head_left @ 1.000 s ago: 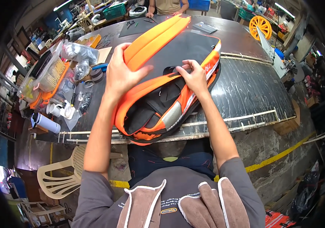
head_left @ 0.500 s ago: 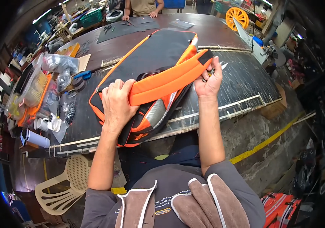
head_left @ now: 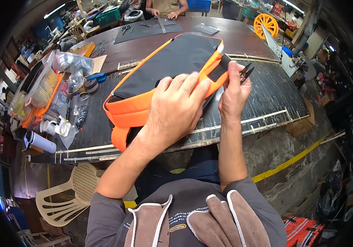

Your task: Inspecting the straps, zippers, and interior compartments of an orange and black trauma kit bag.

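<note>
A black bag point(head_left: 176, 55) with orange trim lies flat on the dark work table point(head_left: 267, 94), its black face up. My left hand point(head_left: 176, 109) lies over the wide orange strap point(head_left: 133, 115) at the bag's near edge, fingers curled onto it. My right hand point(head_left: 234, 92) is at the bag's right side, holding small black thread snips point(head_left: 246, 71) with the tips pointing up. Its fingertips touch the black tab point(head_left: 221, 69) at the strap's end.
Plastic bags point(head_left: 67, 61), tape rolls point(head_left: 89, 84), blue-handled scissors point(head_left: 98, 76) and a white tube point(head_left: 40, 142) crowd the table's left side. Another person point(head_left: 164, 6) works at the far end. An orange wheel point(head_left: 269, 24) stands back right, and a cream plastic chair point(head_left: 67, 197) below left.
The bag has been turned over and laid flat with its black face up. The orange strap came down from the air to the near edge, and both hands followed it.
</note>
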The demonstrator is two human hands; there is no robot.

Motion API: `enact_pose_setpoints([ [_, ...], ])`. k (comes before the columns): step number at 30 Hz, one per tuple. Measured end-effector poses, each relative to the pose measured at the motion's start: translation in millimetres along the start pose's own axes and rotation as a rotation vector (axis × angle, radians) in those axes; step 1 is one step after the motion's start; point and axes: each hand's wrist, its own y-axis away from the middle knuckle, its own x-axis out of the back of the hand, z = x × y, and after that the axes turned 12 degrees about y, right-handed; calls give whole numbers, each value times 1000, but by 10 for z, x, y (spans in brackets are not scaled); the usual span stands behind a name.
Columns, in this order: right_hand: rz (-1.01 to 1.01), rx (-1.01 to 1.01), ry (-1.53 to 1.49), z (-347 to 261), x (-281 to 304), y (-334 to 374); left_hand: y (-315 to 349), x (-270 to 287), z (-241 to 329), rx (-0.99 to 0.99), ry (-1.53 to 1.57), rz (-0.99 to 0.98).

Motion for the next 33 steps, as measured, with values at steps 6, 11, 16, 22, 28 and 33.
enact_pose_setpoints([
  [6,-259,50,291,40,-129,-112,210,3,-218,366,1054,-85],
  [11,-406,-30,175,105,-418,192,447,-37,-451,571,1660,260],
  [16,-606,-128,70,203,-449,365,678,66,-497,550,1659,385],
  [22,-855,-133,118,126,-490,544,764,77,-625,357,1382,548],
  [28,-931,-213,4,265,-443,483,628,371,-640,263,946,233],
  [33,-840,-175,134,286,-471,570,567,370,-597,574,1386,245],
])
